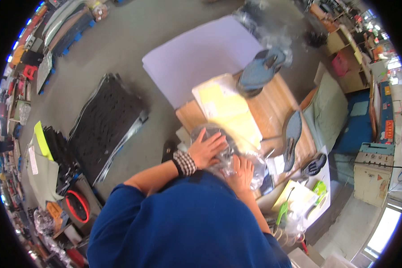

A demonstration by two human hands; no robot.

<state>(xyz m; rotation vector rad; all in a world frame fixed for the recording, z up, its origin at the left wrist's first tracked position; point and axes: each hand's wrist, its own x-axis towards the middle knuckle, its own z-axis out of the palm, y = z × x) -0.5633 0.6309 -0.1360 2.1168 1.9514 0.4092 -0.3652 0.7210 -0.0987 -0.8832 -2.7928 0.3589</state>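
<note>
My left hand, its fingers spread, lies on a crumpled clear plastic bag with something dark grey in or under it. On the bag's right part rests my right hand, fingers stretched out. What the bag holds is mostly hidden by my hands and the glare. Just beyond, yellow paper sheets lie on a wooden tabletop. A blue-grey shoe sole is to the right, and more blue-grey soles are piled at the far end.
Lavender sheets cover the table's far left. A stack of black sheets lies on the left. Close on my right are a dark sole, green-handled scissors and papers. A beige metal box stands further right.
</note>
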